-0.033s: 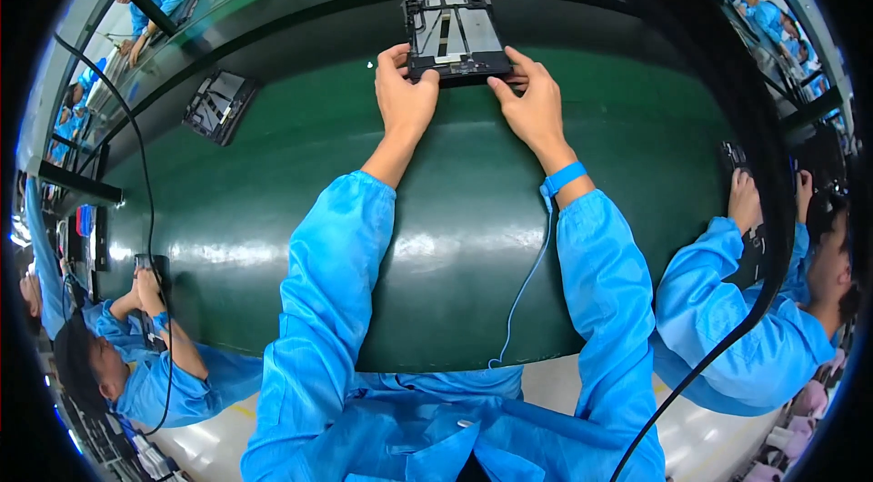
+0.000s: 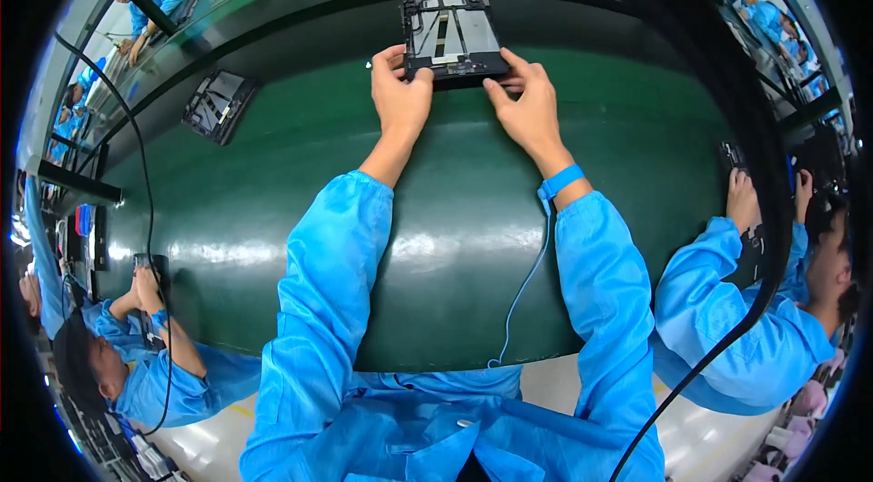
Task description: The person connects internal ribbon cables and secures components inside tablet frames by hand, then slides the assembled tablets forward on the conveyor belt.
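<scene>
Black rectangular device with exposed silver panels [image 2: 475, 31], head view: far centre, above smooth green table [image 2: 455, 173]. Our left hand [image 2: 401, 102] and right hand [image 2: 527, 105] grasp its near corners. We judge: two-handed handling; next move calls for even support.

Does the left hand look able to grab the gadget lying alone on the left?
Probably yes, if the left hand lets go of the middle gadget: nothing big seems to block the green table toward the lone gadget.

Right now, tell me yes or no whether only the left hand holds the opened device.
No, the left hand and the right hand both hold the device, one at each near corner.
</scene>
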Action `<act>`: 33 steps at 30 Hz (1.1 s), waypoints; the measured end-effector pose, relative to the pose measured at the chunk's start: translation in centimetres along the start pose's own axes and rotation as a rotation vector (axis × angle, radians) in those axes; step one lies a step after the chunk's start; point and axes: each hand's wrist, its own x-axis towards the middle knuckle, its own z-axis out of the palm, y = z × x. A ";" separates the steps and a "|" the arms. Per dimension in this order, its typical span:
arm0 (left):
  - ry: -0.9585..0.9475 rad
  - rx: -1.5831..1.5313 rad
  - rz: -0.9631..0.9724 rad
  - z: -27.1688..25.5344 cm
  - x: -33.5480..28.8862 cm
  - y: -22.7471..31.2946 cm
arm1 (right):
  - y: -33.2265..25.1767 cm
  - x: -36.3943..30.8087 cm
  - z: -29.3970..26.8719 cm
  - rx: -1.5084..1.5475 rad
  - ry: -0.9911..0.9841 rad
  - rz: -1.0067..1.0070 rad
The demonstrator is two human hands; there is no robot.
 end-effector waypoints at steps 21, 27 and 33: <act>-0.417 0.257 0.102 -25.4 -7.6 2.1 | -13.3 -14.2 1.2 0.109 -0.156 0.118; -0.453 0.152 0.021 -23.5 -5.3 0.9 | -11.8 -9.9 5.8 0.083 -0.161 0.238; -1.006 -0.041 0.088 -28.2 -2.6 -2.5 | -11.2 -10.6 8.1 -0.034 -0.258 0.190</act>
